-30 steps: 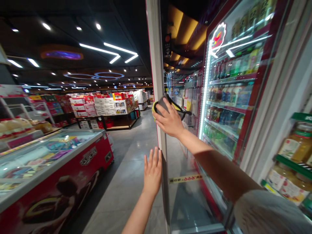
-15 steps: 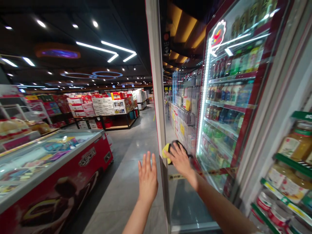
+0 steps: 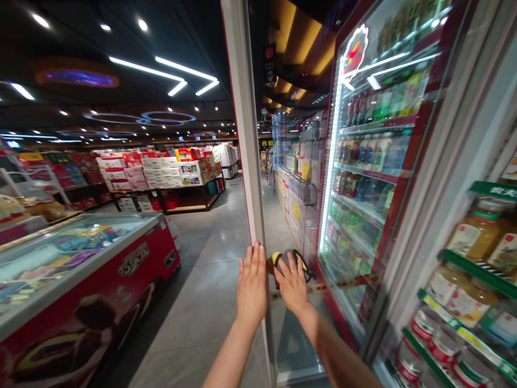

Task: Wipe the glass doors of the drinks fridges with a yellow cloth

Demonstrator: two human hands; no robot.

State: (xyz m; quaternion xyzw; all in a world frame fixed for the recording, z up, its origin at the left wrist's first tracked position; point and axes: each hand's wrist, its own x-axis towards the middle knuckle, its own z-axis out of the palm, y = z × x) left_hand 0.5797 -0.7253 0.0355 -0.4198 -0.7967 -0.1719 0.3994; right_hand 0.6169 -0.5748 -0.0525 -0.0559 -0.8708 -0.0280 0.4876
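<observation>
My right hand [image 3: 292, 284] lies with fingers spread on a yellow and grey cleaning cloth [image 3: 306, 262] with black edging, holding it against the glass door [image 3: 299, 345]. Part of the cloth is hidden under the palm and fingers. My left hand [image 3: 252, 288] is flat with its fingers stretched out, and its fingertips are at the pale door frame [image 3: 245, 161]. Nothing is held in it. The door stands upright in front of me.
On the right, a lit drinks fridge [image 3: 369, 156] shows in the glass, beside shelves of jars [image 3: 470, 237]. A red chest freezer [image 3: 133, 264] stands to the left on grey floor [image 3: 194, 323]. Stacked boxes [image 3: 161, 172] fill display tables further back.
My left hand has moved up to the door frame from the space beside it. My right hand and the cloth have slid lower and away from the frame along the glass. The view has shifted slightly.
</observation>
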